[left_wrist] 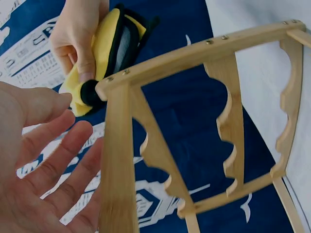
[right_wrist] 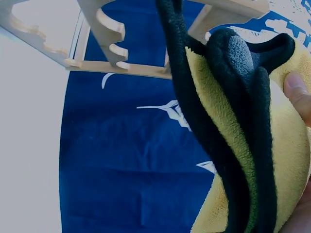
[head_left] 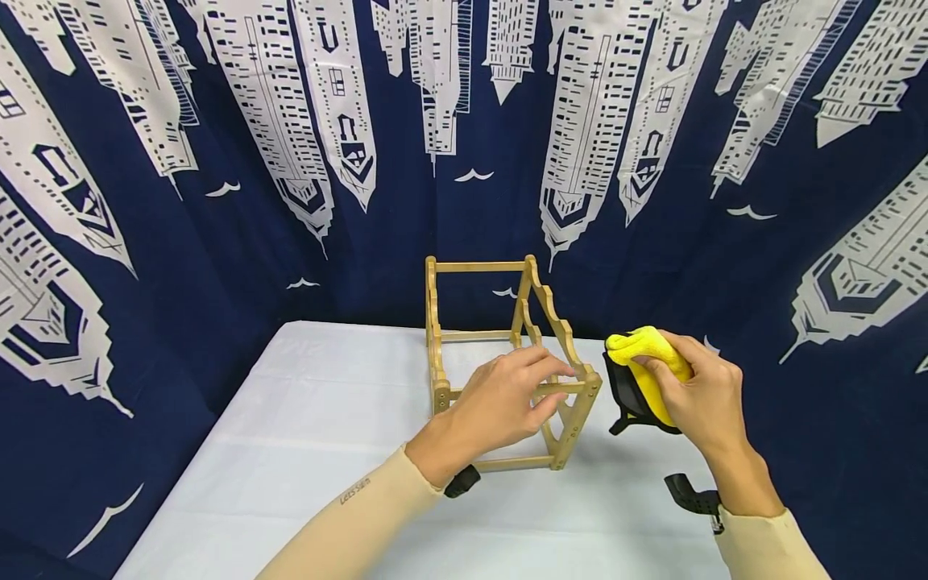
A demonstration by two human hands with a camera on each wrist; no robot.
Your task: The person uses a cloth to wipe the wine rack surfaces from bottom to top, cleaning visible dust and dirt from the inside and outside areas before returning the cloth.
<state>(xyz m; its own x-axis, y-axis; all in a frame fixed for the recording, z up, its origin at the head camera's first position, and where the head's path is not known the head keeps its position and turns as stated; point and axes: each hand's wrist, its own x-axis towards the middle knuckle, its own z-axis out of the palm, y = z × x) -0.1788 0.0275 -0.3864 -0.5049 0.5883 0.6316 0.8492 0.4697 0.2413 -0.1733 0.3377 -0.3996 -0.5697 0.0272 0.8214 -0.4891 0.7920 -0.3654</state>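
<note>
Yellow-and-black cloth (head_left: 648,345) bunched right of wooden rack (head_left: 573,427).
Right hand (head_left: 699,391) fingers pinch it, likely keeping folds together; left hand (head_left: 507,399) at rack's near end, fingers loose, holding nothing.

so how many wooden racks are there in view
1: the wooden rack on the white table, left of the yellow cloth in the head view. No other shows.

Rack (head_left: 577,419) on table (head_left: 326,403). Left hand (head_left: 500,399) at rack's near end, 6 o'clock from its centre. Cloth (head_left: 650,345) at rack's 3 o'clock, in right hand (head_left: 703,395). Backdrop (head_left: 478,221) behind table, 12 o'clock.
</note>
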